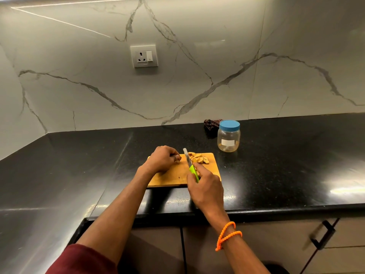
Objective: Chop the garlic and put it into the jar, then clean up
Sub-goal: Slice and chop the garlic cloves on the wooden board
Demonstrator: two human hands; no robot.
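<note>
A wooden cutting board (177,175) lies on the black counter near its front edge. My right hand (205,186) grips the green handle of a knife (188,161), whose pale blade points away across the board. Right of the blade lies a small heap of cut garlic pieces (198,157). My left hand (163,159) rests on the board's left part, fingers curled round a piece of garlic (177,158) just left of the blade. A clear plastic jar (228,138) with a blue lid screwed on stands behind the board to the right.
A dark crumpled cloth (211,123) lies against the marble wall behind the jar. A wall socket (144,55) sits above the counter. Cabinet doors with a black handle (324,234) are below the counter edge.
</note>
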